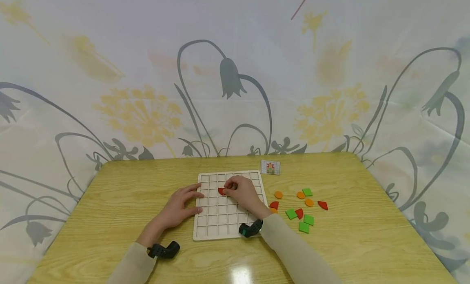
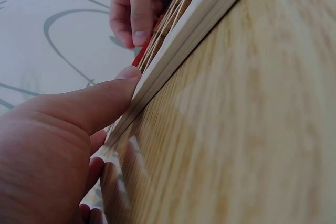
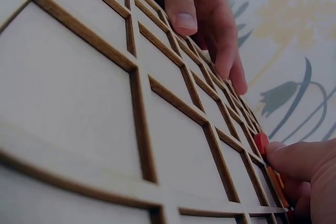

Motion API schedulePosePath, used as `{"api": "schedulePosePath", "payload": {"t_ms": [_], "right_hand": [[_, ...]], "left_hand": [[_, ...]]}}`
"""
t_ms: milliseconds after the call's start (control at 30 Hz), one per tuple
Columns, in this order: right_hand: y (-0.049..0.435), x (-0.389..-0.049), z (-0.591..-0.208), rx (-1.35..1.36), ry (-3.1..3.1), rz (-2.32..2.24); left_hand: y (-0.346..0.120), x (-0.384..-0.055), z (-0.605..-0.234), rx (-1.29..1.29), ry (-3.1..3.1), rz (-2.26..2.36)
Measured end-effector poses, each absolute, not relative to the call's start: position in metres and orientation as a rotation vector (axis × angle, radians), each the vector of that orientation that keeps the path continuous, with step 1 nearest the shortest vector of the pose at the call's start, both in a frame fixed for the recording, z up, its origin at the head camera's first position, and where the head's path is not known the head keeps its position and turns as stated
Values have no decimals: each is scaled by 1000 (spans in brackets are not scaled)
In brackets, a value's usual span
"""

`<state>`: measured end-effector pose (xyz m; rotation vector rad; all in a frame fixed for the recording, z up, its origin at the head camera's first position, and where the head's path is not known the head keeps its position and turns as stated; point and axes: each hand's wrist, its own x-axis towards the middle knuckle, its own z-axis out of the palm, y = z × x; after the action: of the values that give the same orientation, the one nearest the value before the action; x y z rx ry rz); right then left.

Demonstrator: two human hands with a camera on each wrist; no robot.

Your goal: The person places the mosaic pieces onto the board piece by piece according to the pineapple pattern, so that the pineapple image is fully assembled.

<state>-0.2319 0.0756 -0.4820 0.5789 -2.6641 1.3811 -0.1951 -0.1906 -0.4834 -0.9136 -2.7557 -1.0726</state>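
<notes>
A white square grid board [image 1: 213, 231] with raised wooden-edged dividers lies on the table. My right hand [image 1: 243, 192] is over its upper middle, thumb and fingers pinching a red quarter-circle piece [image 1: 221, 191] at a grid cell. In the right wrist view the thumb tip meets this red piece [image 3: 261, 142], and some orange [image 3: 276, 182] shows below it, partly hidden by the fingers. My left hand [image 1: 181, 206] rests at the board's left edge with fingers spread. Its thumb [image 2: 100, 98] lies along the board's side in the left wrist view.
Right of the board lie loose pieces: several green squares [image 1: 309, 220], orange discs [image 1: 278, 194] and red quarter-circles [image 1: 322, 205]. A small pattern card [image 1: 270, 167] sits behind the board's right corner. Patterned fabric [image 1: 235, 112] hangs behind the wooden table [image 1: 132, 194].
</notes>
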Motion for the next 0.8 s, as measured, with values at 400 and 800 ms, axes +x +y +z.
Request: {"api": "schedulePosePath", "payload": {"t_ms": [400, 800], "right_hand": [[75, -231, -477, 679, -2737, 1226], [74, -231, -478, 682, -2737, 1216]], "left_hand": [[-189, -192, -480, -910, -2743, -1085], [-189, -191, -478, -913, -2745, -1085]]}}
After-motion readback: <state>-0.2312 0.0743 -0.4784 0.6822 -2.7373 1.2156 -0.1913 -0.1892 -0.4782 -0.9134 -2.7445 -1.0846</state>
